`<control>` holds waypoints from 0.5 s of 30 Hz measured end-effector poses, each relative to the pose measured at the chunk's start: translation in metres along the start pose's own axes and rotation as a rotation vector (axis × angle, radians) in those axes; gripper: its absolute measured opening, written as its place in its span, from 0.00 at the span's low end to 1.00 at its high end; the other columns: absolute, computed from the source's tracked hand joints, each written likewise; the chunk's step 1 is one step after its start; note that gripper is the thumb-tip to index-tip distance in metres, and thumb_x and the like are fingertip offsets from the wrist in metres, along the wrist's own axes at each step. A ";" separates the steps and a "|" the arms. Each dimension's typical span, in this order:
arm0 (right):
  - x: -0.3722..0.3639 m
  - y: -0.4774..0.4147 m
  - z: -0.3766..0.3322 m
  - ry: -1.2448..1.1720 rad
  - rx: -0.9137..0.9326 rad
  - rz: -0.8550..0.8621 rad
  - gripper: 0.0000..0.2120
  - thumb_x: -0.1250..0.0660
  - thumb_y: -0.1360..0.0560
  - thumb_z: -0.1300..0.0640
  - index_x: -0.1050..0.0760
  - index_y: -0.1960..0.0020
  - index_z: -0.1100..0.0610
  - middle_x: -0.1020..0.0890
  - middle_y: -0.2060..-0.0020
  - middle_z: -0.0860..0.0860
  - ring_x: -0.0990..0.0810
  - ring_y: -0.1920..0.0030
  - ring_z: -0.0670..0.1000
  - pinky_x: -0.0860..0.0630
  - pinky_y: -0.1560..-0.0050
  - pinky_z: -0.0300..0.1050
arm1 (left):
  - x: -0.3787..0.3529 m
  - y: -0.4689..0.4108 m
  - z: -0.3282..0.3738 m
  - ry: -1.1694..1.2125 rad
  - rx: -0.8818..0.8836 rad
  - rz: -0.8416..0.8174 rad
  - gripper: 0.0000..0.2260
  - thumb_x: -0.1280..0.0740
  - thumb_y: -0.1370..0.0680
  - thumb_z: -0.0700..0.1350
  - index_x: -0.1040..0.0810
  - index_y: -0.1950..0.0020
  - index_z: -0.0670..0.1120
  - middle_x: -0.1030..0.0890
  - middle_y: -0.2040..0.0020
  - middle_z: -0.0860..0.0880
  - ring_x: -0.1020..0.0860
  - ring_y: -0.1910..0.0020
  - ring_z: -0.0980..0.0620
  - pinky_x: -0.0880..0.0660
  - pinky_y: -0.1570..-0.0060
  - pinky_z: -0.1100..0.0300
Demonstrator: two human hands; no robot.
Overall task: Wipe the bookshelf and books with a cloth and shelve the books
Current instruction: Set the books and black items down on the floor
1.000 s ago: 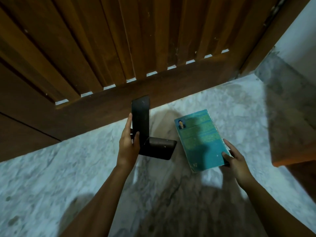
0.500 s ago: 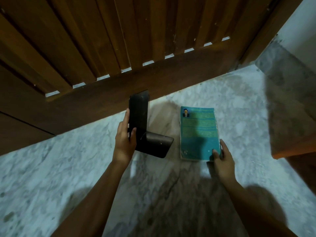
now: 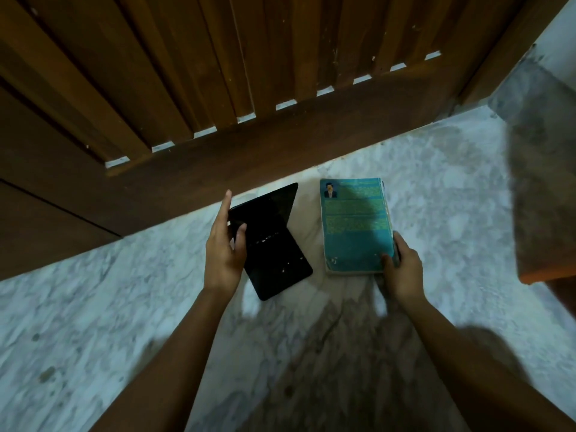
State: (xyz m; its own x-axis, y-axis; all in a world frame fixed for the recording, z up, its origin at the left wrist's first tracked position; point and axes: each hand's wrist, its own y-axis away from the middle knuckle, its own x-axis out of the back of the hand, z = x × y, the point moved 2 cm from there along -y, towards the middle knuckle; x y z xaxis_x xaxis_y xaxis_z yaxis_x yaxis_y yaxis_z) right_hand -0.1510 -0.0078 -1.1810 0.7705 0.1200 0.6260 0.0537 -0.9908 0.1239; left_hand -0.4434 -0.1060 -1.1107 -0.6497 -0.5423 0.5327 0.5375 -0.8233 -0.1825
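While the book lies flat on the marble floor near the wood panel, I see the right hand gripping its near corner, thumb on the cover. The left hand pinches the black bookend just beside it, index finger straight

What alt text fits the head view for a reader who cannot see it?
The left hand holds a black bookend while the right hand grips the near corner of a teal book lying flat beside it on a marble surface, by a slatted wooden panel.
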 end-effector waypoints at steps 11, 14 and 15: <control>-0.017 -0.019 -0.005 0.072 -0.057 -0.066 0.25 0.42 0.29 0.56 0.32 0.32 0.50 0.22 0.54 0.60 0.22 0.55 0.60 0.22 0.54 0.52 | 0.002 0.000 -0.006 0.017 0.041 0.118 0.18 0.39 0.19 0.42 0.33 0.29 0.49 0.29 0.34 0.52 0.28 0.37 0.53 0.24 0.42 0.47; -0.020 -0.019 -0.005 0.107 -0.024 -0.075 0.24 0.38 0.26 0.61 0.33 0.31 0.52 0.23 0.53 0.62 0.23 0.53 0.62 0.24 0.54 0.50 | -0.004 -0.003 -0.002 0.016 0.077 0.125 0.18 0.39 0.19 0.41 0.32 0.29 0.51 0.28 0.35 0.52 0.29 0.39 0.57 0.24 0.46 0.58; -0.020 -0.018 -0.005 0.121 -0.011 -0.070 0.24 0.38 0.25 0.62 0.34 0.30 0.53 0.23 0.51 0.62 0.23 0.52 0.62 0.23 0.52 0.52 | -0.005 -0.003 -0.002 0.014 0.088 0.118 0.18 0.39 0.19 0.42 0.32 0.29 0.51 0.28 0.35 0.51 0.29 0.39 0.57 0.25 0.48 0.64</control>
State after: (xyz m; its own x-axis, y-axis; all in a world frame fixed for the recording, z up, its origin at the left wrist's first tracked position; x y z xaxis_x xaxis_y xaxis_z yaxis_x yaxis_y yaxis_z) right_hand -0.1705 0.0081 -1.1924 0.6831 0.1963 0.7034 0.0975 -0.9791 0.1785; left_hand -0.4427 -0.1014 -1.1144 -0.5867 -0.6369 0.5002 0.6549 -0.7365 -0.1695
